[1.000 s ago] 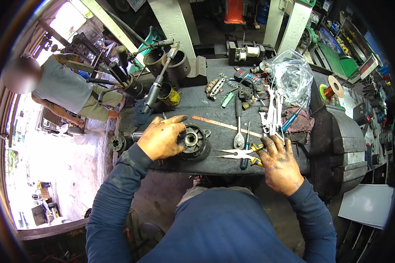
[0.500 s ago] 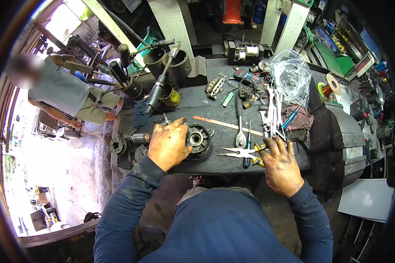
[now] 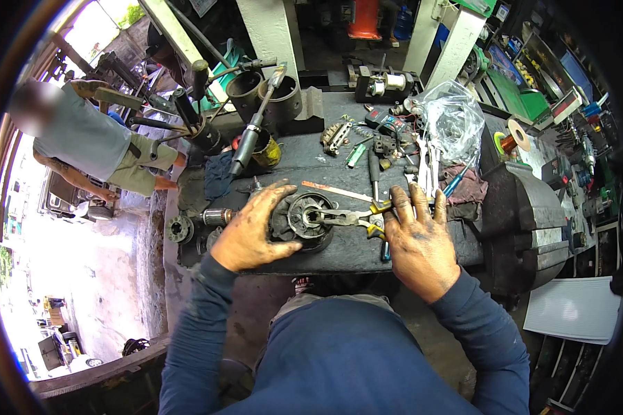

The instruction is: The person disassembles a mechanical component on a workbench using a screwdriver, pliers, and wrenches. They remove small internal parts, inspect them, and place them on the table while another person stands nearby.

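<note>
Since half a second ago, our long-nose pliers have shifted left. Our right hand holds their yellow handles, and our left hand curves wide around the round metal housing on the workbench. Probably heavy, rigid, maybe greasy; we'd grab its outer rim.

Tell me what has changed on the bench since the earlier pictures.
The pliers moved left with the right hand; their nose now overlaps the centre of the round metal part. The left hand has spread wider, thumb and fingers around the part's left side. The ratchet, copper-coloured strip and clear plastic bag stayed put.
</note>
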`<state>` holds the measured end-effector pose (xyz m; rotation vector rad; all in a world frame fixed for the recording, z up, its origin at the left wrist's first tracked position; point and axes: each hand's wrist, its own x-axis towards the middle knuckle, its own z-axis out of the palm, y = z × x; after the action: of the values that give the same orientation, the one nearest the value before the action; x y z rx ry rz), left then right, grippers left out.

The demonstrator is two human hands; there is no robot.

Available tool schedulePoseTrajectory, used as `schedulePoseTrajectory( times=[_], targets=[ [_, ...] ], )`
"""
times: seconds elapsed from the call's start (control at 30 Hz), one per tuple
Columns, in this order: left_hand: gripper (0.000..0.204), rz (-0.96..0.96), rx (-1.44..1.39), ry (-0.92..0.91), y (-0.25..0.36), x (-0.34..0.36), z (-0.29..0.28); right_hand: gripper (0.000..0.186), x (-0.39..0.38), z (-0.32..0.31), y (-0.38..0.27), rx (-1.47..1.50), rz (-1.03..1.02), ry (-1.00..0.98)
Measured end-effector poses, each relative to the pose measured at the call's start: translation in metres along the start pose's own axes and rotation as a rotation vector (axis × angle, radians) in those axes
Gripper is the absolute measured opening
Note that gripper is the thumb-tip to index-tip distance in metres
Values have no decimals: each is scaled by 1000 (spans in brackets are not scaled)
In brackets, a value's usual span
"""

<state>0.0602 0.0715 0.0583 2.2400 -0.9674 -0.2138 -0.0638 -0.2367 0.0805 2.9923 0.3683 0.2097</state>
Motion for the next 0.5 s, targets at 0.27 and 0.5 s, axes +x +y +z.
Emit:
schedulePoseTrajectory(
  times=[0.27,0.5],
  targets=[
    [109,-67,-32,292,-11,-12,53,39,14,-14,-42,-122,13,-54],
    [105,-30,17,373,-17,-11,68,41,8,-24,-75,-294,100,-75]
  ],
)
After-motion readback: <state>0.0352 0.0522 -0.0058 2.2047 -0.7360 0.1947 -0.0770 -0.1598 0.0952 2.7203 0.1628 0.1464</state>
